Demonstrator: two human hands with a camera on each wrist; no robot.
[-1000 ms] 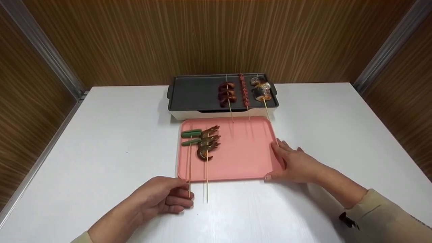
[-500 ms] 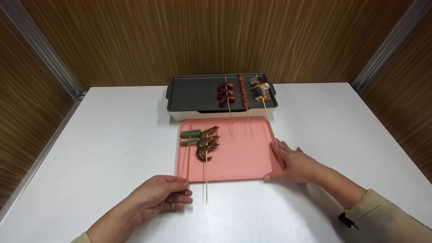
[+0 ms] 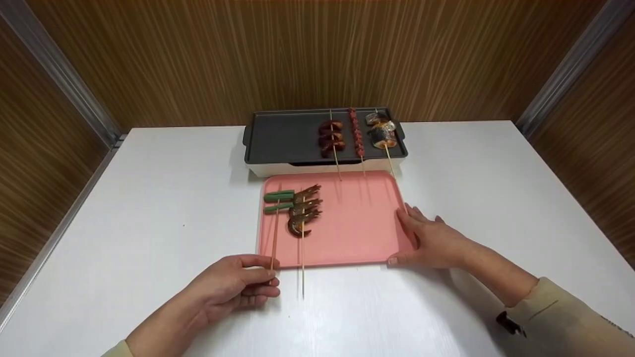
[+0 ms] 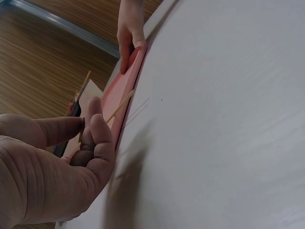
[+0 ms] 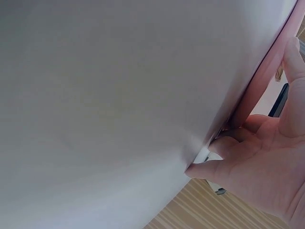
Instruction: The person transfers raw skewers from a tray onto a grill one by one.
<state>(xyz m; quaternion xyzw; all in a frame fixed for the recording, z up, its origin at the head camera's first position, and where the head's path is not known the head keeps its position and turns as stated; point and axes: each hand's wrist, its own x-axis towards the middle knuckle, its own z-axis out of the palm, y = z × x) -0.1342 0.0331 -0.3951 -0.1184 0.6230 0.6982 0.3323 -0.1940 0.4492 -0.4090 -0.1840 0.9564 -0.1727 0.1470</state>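
Observation:
My left hand (image 3: 228, 285) pinches the lower end of a thin wooden skewer (image 3: 275, 238) between thumb and fingers. Green bean-like pieces (image 3: 279, 197) are on its upper end, over the left side of a pink tray (image 3: 357, 228). Just right of it, a shrimp skewer (image 3: 304, 213) lies on the tray, its stick reaching past the front edge. My right hand (image 3: 434, 243) grips the tray's near right corner, thumb at the front rim and fingers along the right side. In the right wrist view, the right hand (image 5: 257, 157) spans that corner. The left wrist view shows the left hand (image 4: 62, 167) pinching.
Behind the tray stands a dark griddle (image 3: 283, 136) on a white base. On its right half lie a skewer of dark glazed pieces (image 3: 331, 136), a thin red meat skewer (image 3: 356, 131) and a fish skewer (image 3: 383, 134). Their sticks overhang the front. Wood-grain panels (image 3: 317, 59) enclose the white table (image 3: 188, 188).
My left hand has shifted slightly left and closed its pinch on the green-piece skewer, whose lower end has swung a little left. My right hand keeps its place at the tray corner.

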